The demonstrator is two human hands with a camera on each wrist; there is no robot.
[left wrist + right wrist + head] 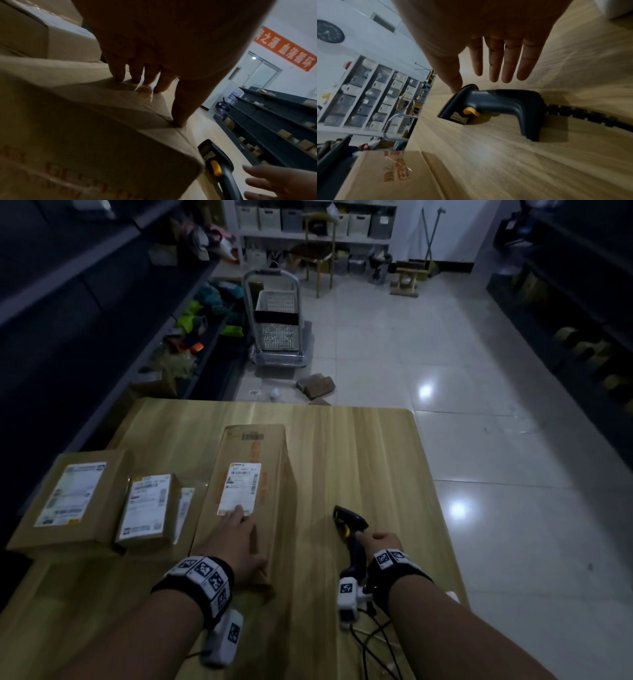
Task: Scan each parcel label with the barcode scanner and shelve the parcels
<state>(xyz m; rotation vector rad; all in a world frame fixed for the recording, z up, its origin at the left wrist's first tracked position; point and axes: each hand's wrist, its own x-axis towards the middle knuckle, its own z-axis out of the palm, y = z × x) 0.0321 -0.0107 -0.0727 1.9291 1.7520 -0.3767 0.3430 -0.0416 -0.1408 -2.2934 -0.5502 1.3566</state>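
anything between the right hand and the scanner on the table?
Nothing visible. The right hand hovers open just above the barcode scanner, which lies on its side on the wooden table; the thumb tip looks to be at its head. The long parcel under the left hand lies off to the side.

Wooden table (pixel 359 460) bearing three parcels (pixel 246 491) and a barcode scanner (pixel 351 529).

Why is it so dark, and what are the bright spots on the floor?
Head view: the room is dim, and two glare spots shine on the glossy tiles. Left wrist view: the left hand is a dark, backlit shape. Right wrist view: the scanner looks sharp, the table grain smeared.
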